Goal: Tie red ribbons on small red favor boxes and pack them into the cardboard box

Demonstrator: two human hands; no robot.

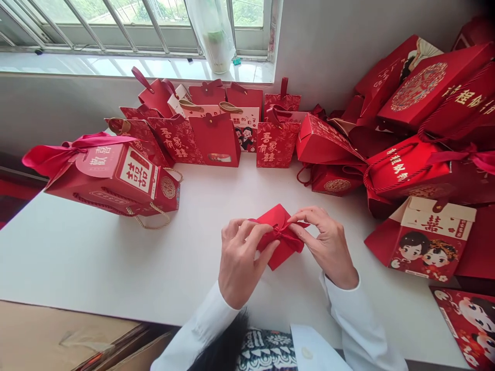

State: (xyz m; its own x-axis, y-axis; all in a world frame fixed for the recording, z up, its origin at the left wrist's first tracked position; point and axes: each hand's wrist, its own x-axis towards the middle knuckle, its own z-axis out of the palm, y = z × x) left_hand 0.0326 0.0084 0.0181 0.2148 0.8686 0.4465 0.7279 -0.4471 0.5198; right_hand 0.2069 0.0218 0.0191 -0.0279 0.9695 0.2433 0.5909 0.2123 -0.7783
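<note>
In the middle of the white table (116,263) I hold a small red gift box (285,252), tilted and folded shut at the top. A red ribbon bow (281,233) sits on its front. My left hand (240,260) pinches the ribbon on the left side of the bow between thumb and fingers. My right hand (327,242) pinches the ribbon's other side. The fingers hide part of the box and the knot.
Red gift bags and boxes (212,139) with Chinese characters stand along the wall. A large finished red box (114,175) with a ribbon stands at left. More red boxes (425,98) pile up at right. Cardboard (58,335) lies below the table's near edge.
</note>
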